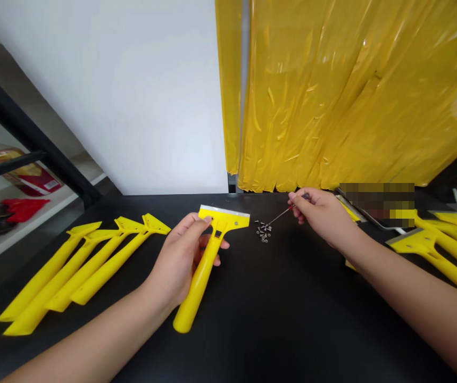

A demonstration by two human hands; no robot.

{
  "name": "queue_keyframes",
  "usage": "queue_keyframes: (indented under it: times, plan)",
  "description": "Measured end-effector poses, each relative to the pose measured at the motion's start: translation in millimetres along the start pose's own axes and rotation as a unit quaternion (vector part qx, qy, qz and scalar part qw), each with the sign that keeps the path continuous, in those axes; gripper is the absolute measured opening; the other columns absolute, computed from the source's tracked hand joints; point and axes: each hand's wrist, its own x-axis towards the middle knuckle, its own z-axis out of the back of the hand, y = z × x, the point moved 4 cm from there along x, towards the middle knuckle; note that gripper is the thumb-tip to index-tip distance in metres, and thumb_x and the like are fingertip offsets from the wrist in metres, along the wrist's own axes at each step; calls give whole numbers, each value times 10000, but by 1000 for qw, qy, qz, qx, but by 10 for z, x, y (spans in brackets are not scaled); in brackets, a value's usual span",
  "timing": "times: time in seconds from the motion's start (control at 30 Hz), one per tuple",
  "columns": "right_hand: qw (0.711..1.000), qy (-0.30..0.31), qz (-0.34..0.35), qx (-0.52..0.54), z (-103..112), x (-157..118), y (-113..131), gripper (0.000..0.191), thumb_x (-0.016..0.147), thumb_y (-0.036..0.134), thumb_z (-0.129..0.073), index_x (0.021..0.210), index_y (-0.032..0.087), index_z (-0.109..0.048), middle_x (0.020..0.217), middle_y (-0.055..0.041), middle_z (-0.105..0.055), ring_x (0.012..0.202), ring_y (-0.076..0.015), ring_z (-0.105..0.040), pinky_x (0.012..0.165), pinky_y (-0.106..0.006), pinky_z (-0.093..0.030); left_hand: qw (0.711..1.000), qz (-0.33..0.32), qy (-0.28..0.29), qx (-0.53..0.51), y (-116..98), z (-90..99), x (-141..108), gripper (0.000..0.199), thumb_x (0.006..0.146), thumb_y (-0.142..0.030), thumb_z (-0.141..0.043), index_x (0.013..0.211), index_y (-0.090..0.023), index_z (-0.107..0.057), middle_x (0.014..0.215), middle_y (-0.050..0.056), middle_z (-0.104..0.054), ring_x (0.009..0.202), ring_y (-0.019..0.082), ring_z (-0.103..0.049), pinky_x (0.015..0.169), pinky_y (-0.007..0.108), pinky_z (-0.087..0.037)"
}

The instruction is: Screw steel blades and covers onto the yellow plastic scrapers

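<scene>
Forearms [108,324] stretch into my remote view, left hand [184,247] gripping a yellow scraper [202,276], thumb [202,225] seemingly steadying its head [224,217], right hand [318,210] pinching a screwdriver [280,215] angled toward screws [265,229].

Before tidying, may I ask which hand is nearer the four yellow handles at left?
Left. The left hand is just right of the handles; the right hand, farther right.

I read place as small workshop or assembly corner; black table [228,335] as bench; loose screws [264,232] in heap, screwdriver [281,215] tip beside them; yellow scrapers [112,265] laid out in batches left and right; yellow plastic curtain [332,96] and white panel [132,96] close off back; shelf [58,205] with bottle [34,180] at left; from here I cannot tell whether room is in home or business
</scene>
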Motion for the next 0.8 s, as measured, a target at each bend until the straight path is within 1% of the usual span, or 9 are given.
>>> queue_keyframes:
  times: [0.2, 0.4, 0.5, 0.6, 0.8]
  plan:
    - [1000, -6, 22, -9, 32, -3, 33, 345, 985, 549, -598, 844, 235, -609, 676, 2, -621, 577, -156, -564, 562, -299, -470, 1000, 7, -11, -7, -6, -12, -9, 216, 875, -343, -771, 945, -223, -606, 928, 24, -704, 717, 193, -727, 483, 231, -530]
    - [994, -43, 53, -87, 125, -105, 275, 317, 992, 483, -598, 792, 237, -611, 689, 2, -631, 627, -160, -545, 601, -308, -397, 1000, 10, -4, -7, 20, -2, 1, 233, 886, -358, -772, 920, -224, -585, 909, 10, -664, 753, 207, -737, 484, 236, -541]
    - [990, -53, 62, -119, 144, -154, 366, 325, 994, 473, -587, 768, 240, -599, 677, 8, -609, 617, -160, -514, 596, -315, -365, 1000, 10, 1, -6, 30, 4, 6, 233, 900, -361, -763, 910, -228, -571, 892, -7, -641, 764, 208, -740, 481, 234, -539]
    - [986, -53, 67, -141, 132, -171, 384, 326, 994, 472, -573, 761, 245, -592, 665, 10, -589, 608, -166, -496, 589, -322, -348, 1000, 15, 1, -4, 36, 6, 6, 230, 901, -360, -762, 925, -229, -574, 909, 2, -657, 760, 204, -738, 480, 233, -539]
    - [983, -45, 79, -161, 105, -154, 334, 306, 983, 474, -568, 781, 248, -603, 707, -8, -627, 659, -191, -542, 629, -335, -374, 1000, 17, 5, -2, 45, 7, 4, 241, 904, -381, -764, 921, -230, -577, 865, 8, -663, 769, 217, -742, 490, 239, -546]
